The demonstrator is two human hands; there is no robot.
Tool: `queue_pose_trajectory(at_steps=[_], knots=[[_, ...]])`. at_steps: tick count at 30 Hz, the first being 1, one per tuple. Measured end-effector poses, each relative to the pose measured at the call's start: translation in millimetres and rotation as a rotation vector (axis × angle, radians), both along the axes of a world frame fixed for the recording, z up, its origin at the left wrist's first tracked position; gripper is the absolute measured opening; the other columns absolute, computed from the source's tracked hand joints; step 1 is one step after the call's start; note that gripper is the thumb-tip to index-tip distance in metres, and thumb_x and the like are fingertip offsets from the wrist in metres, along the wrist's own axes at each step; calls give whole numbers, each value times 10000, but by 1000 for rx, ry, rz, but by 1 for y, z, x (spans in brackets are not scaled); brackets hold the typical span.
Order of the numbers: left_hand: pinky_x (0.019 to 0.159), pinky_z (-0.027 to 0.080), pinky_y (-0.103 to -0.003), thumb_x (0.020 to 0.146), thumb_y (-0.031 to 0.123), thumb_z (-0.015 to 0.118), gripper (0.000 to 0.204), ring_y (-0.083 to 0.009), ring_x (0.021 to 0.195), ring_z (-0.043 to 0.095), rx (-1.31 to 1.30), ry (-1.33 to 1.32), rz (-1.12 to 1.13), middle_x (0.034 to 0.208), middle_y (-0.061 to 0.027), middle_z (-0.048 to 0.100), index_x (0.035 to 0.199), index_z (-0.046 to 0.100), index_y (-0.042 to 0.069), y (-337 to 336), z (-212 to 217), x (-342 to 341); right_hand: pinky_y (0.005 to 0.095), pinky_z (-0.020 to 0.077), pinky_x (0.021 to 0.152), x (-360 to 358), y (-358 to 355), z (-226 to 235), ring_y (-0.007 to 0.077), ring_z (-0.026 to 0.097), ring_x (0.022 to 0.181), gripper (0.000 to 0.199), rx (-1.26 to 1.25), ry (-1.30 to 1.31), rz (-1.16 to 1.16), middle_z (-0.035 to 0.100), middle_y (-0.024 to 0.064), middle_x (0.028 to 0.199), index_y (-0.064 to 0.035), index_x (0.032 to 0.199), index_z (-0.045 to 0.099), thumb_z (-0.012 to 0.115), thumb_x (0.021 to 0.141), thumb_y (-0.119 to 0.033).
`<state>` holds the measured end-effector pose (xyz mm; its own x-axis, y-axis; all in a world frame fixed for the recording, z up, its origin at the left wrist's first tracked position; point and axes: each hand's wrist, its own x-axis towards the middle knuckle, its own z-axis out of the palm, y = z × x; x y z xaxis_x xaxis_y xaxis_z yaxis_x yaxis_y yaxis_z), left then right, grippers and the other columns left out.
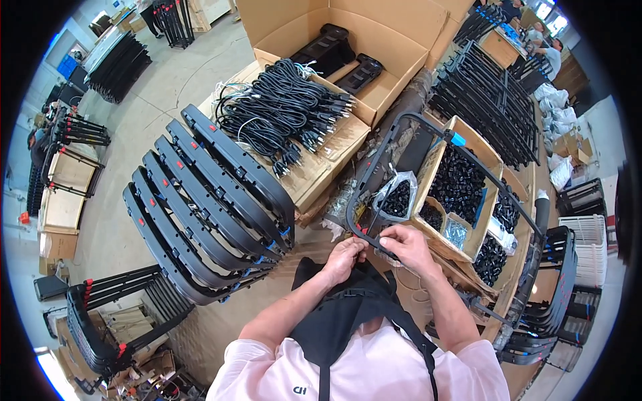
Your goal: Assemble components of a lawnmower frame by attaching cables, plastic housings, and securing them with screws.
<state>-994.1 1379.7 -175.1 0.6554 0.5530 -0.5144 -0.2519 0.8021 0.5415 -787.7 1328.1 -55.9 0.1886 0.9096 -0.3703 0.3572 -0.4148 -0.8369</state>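
A black tubular frame (354,194) with rounded corners leans over the bench in front of me, its near corner between my hands. My left hand (346,258) is closed at that near corner, thumb and fingers curled against the tube. Just above its fingertips is a small red piece (364,230) on the frame. My right hand (408,248) is closed in a pinch beside the same corner. Whatever lies between its fingertips is too small to make out. A clear plastic bag of small black parts (396,198) lies just beyond my right hand.
Right of the frame, a wooden tray (422,190) holds many small black parts. Coiled black cables (287,100) lie on cardboard ahead, by an open carton (401,83) with black parts inside. Several curved black frames (214,194) stand at left. Black frames (491,103) are stacked at far right.
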Motion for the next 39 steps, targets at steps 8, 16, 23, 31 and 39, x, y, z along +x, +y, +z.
queue_pose_trajectory(at_steps=[8, 16, 23, 31, 39], knots=[[750, 555, -290, 1044, 113, 660, 126, -134, 828, 646, -7, 96, 38, 1017, -62, 693, 1100, 559, 62, 1, -5, 5, 242, 478, 627, -17, -58, 21, 71, 590, 723, 221, -43, 415, -248, 660, 16, 851, -26, 1141, 608, 697, 997, -167], [717, 575, -287, 1063, 192, 668, 140, -137, 812, 689, 63, 257, -138, 966, -45, 705, 1091, 639, 57, 10, 0, -2, 249, 518, 643, -45, -103, -26, 132, 648, 816, 305, -129, 658, -391, 684, 105, 1011, 17, 1248, 557, 659, 1015, -152], [638, 541, -258, 1048, 260, 688, 194, -98, 730, 670, 129, 405, -241, 880, -26, 711, 1005, 670, 72, 19, 13, -1, 287, 534, 716, -67, -89, -128, 154, 694, 900, 258, -197, 982, -771, 723, 55, 1077, -70, 1274, 605, 667, 1045, -171], [585, 535, -262, 1011, 250, 727, 239, -106, 672, 644, 138, 488, -244, 866, -21, 680, 1084, 646, 38, 21, 19, -1, 345, 547, 770, -90, -29, -131, 193, 698, 857, 77, 11, 1195, -876, 746, 47, 998, -101, 1078, 731, 690, 1026, -141], [575, 537, -272, 1005, 254, 738, 387, -108, 651, 623, 115, 490, -248, 887, -14, 663, 1267, 584, 15, 21, 15, -11, 331, 529, 754, -96, -30, -132, 171, 675, 808, 140, -12, 1258, -819, 735, 34, 981, -107, 1161, 706, 700, 1026, -149]])
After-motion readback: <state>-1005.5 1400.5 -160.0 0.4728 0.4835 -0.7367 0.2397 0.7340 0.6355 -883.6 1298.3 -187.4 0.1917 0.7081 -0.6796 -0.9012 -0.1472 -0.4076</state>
